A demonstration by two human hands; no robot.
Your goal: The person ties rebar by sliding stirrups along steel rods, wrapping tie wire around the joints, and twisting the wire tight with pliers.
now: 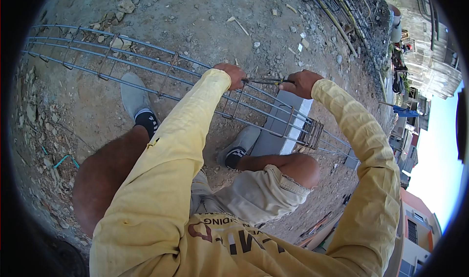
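Observation:
A long rebar cage (166,74) of straight bars and square stirrups runs from the far left down to the right in the head view. My left hand (233,76) is closed at the cage's upper bar, its fingers partly hidden. My right hand (304,83) grips the handles of a pair of pincers (266,81). The pincers lie nearly level above the cage, their jaws end pointing left, close against my left hand. Whether the jaws bite on wire cannot be made out. Several stirrups are bunched together (312,133) near the cage's right end.
A grey concrete block (283,116) lies under the cage. My shoes (134,95) stand on stony dirt on the near side of the cage. More rebar (342,18) is piled at the upper right. Stones (126,5) and a green cord (66,161) lie on the ground. Buildings rise at right.

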